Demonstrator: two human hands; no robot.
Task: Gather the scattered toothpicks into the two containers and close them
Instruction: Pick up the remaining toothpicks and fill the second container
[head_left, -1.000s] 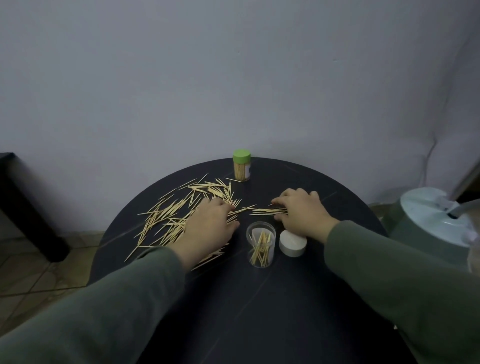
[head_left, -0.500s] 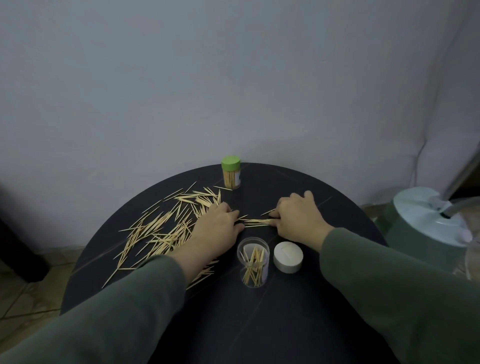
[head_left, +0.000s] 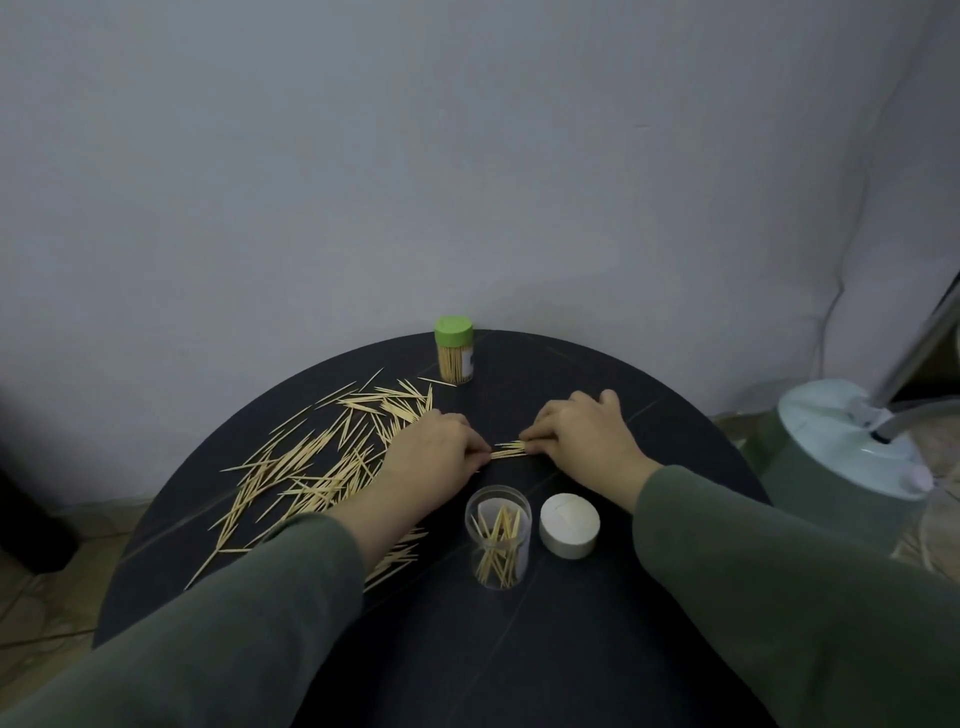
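My left hand (head_left: 434, 449) and right hand (head_left: 582, 441) pinch a small toothpick bundle (head_left: 508, 449) between curled fingertips. Nearer me, an open clear jar (head_left: 498, 538) holds toothpicks; beyond, a green-lidded jar (head_left: 454, 356) stands full.

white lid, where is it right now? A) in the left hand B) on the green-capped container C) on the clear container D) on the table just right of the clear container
D: the white lid sits on the table beside the open clear container, on its right, while both hands are busy with a small toothpick bundle.
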